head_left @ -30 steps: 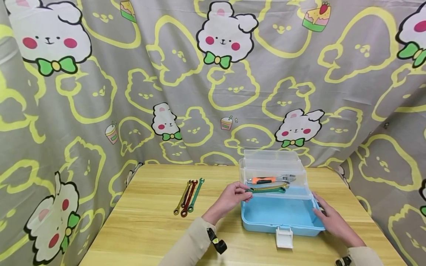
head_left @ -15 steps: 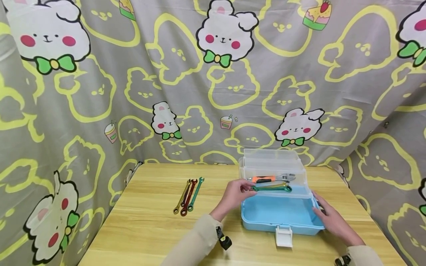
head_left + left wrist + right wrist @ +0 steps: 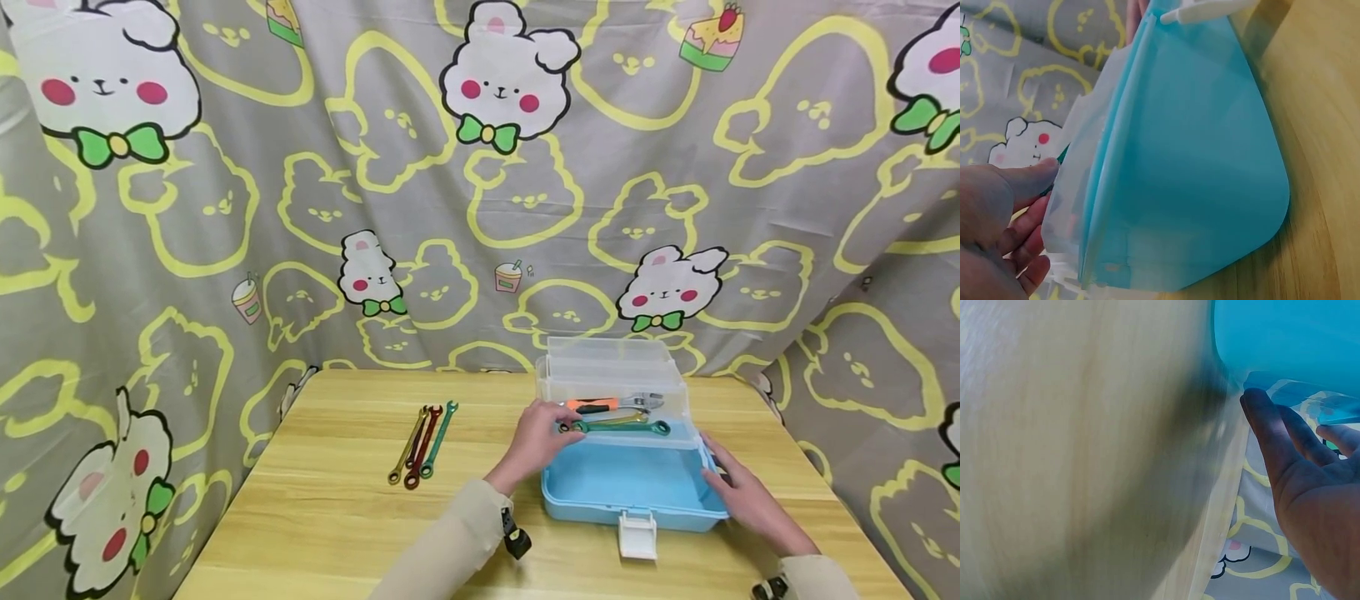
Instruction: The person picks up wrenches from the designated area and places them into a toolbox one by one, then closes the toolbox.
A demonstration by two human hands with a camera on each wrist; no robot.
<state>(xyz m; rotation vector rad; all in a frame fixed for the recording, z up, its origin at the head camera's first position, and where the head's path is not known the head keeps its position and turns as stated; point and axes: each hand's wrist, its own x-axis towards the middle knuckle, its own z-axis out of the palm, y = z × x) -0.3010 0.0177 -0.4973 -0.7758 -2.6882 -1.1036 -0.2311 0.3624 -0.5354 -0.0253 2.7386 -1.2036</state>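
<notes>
Patterned curtain [image 3: 435, 179] hangs behind blue toolbox [image 3: 588, 510]; wooden table [image 3: 322, 533] beneath it. Toolbox open, clear upper part raised! Right hand [image 3: 750, 497] at toolbox's right end, fingers extended, resting against it. Left hand [image 3: 537, 437] at toolbox's left, thumb and fingers pinching green wrench [image 3: 626, 427] by toolbox's clear part. Loose wrenches [image 3: 426, 443] well left of toolbox. Orange-handled wrench [image 3: 596, 406] inside toolbox's clear part.

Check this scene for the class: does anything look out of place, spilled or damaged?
Nothing stands out: no spill or damage shows. The white latch is undone on the blue toolbox, but its clear lid is open. The wrenches on the table are bunched with uneven ends, merely untidy.
</notes>
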